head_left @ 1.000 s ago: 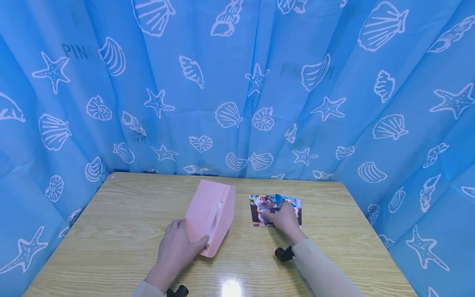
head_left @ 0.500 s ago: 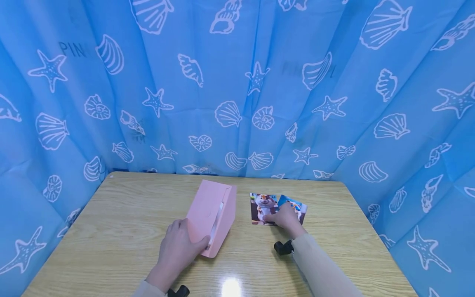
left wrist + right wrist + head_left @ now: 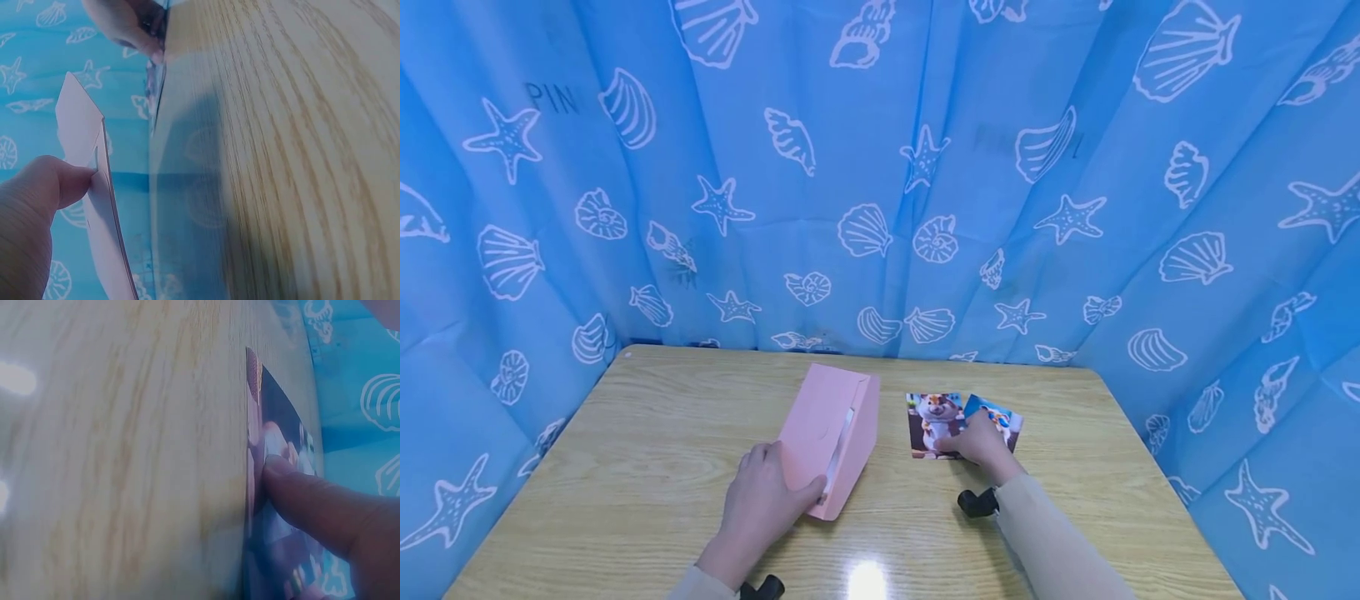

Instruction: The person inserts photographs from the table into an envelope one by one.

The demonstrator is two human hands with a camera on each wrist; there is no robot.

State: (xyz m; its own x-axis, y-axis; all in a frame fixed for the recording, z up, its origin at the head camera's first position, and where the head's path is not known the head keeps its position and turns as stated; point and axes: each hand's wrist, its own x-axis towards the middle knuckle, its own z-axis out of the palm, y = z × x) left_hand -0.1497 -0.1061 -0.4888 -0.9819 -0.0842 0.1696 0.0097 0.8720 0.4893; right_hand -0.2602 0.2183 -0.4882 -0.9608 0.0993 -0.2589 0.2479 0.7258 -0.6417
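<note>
My left hand (image 3: 758,500) grips the near-left part of a pink envelope (image 3: 823,408), which stands tilted on the table with its slit-like opening facing right. In the left wrist view the thumb (image 3: 59,181) lies at that opening, where a strip of white shows. My right hand (image 3: 981,442) rests over two printed picture cards. Its thumb touches the card with a hamster-like animal (image 3: 936,410); its fingers cover much of the blue-topped card (image 3: 1015,425) on the right. Up close, the right thumb (image 3: 309,497) presses on the glossy printed face.
Both hands work over a wood-grain table (image 3: 647,450). A blue curtain (image 3: 880,167) with white shells and starfish hangs behind the table and along its sides. Small black wrist devices (image 3: 977,503) sit at both cuffs.
The blue-topped card has slid right and turned under my right hand, spreading from the hamster card. My left hand and the pink envelope have stayed nearly still.
</note>
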